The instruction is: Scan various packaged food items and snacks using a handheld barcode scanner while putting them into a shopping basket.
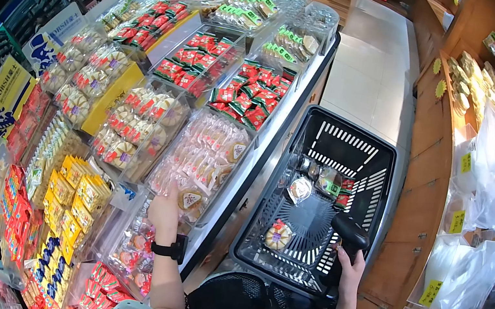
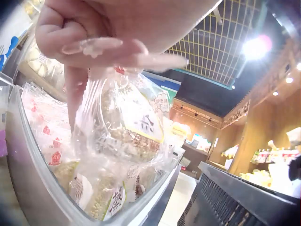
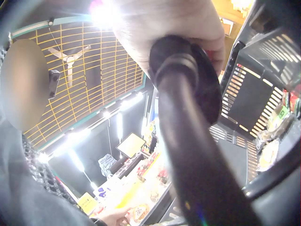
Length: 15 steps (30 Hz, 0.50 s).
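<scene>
In the head view my left hand [image 1: 164, 212] reaches into a clear bin of wrapped snacks at the display's near edge. Seen from the left wrist, its thumb and fingers pinch the top of a clear-wrapped round pastry [image 2: 123, 123] with a white label. The packet hangs over other wrapped pastries [image 2: 99, 195] in that bin. My right hand [image 1: 350, 271] grips the black handle [image 3: 186, 117] of a black plastic shopping basket [image 1: 391, 178]. Inside the basket several packaged snacks lie apart, including a round wrapped pastry [image 1: 278, 234] at the near left.
Red-and-green packets [image 1: 261, 94] fill a neighbouring bin farther up the sloped display. Yellow packets [image 1: 83, 199] lie to the left. A wooden shelf unit [image 1: 413, 202] with plastic bags [image 1: 470, 270] stands at the right. A tiled aisle [image 1: 366, 70] runs ahead, between display and shelves.
</scene>
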Tool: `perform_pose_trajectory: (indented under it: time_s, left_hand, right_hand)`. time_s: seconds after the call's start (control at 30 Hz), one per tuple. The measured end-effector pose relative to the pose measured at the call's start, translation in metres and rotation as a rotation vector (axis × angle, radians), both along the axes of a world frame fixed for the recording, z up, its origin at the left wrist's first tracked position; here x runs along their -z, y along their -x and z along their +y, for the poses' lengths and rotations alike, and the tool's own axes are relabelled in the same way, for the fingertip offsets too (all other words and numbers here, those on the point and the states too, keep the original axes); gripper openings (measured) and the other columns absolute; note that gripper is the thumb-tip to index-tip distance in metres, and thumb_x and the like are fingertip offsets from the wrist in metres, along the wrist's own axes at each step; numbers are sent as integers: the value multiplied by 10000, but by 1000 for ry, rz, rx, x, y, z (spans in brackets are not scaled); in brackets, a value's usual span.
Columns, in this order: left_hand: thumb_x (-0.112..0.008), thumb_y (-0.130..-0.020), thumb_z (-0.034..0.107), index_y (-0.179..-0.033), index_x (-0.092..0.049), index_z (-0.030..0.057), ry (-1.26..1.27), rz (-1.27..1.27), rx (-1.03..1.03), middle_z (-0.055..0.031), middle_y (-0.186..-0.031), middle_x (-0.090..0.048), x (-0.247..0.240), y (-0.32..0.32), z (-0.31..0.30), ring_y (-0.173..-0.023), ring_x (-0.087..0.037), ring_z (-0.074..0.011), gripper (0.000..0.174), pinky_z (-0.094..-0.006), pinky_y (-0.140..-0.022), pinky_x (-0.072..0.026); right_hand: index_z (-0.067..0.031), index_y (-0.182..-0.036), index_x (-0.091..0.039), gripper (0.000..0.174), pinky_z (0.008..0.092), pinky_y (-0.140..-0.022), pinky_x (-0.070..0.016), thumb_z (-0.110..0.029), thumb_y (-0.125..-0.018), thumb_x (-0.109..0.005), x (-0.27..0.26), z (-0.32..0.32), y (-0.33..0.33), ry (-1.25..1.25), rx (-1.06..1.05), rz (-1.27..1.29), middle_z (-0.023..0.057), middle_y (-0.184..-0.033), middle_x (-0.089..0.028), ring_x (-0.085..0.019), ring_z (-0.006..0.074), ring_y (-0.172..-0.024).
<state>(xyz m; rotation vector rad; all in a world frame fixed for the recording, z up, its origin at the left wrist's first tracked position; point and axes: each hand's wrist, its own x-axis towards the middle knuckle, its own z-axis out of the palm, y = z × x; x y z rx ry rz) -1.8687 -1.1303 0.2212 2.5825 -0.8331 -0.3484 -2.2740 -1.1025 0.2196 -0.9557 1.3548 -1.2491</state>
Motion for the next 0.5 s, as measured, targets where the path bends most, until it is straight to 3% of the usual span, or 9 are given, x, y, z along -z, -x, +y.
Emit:
perform_pose_trajectory:
  time_s: [0.13, 0.23, 0.3, 0.4, 0.5]
  left_hand:
    - [-344, -864, 577, -689, -639, -91, 71, -83, -8, -257, -607, -585, 1, 19, 4, -649, -600, -404, 751, -474, -655, -443]
    - [-338, -910, 493, -674, -616, -100, 287, -202, -12, -211, -531, -571, 14, 15, 6, -545, -604, -346, 697, -438, -564, -454]
    - [-346, -930, 462, -577, -556, -61, 519, 167, -122, -152, -482, -546, 13, 9, 8, -378, -557, -233, 665, -354, -423, -432]
    - [-346, -942, 439, -543, -522, -30, 577, 209, -169, -119, -474, -533, 8, 4, 10, -353, -542, -184, 640, -308, -352, -391]
    - [-346, -939, 440, -571, -549, -47, 426, 183, -23, -149, -489, -554, 3, 16, 17, -392, -567, -235, 643, -352, -411, -432]
  right_hand:
    - [19, -1049, -548, 265, 232, -739, -419, -102, -822, -612, 0, 0, 2, 7, 1, 37, 42, -915, -617, -543, 88, -813]
    - [19, -1048, -547, 264, 231, -740, -416, -108, -825, -610, 1, 0, 1, -10, 4, 29, 43, -916, -617, -541, 89, -814]
    - [19, -1048, -548, 262, 229, -740, -415, -111, -828, -608, 2, 1, -1, -8, 19, 17, 45, -910, -620, -543, 89, -812]
    - [20, -1047, -547, 259, 230, -742, -416, -107, -829, -606, -1, 1, -4, -35, 7, -12, 50, -907, -623, -548, 91, -811]
    - [22, -1048, -546, 259, 232, -745, -418, -106, -831, -605, -1, 0, -4, -52, 1, -10, 54, -910, -625, -553, 94, -814]
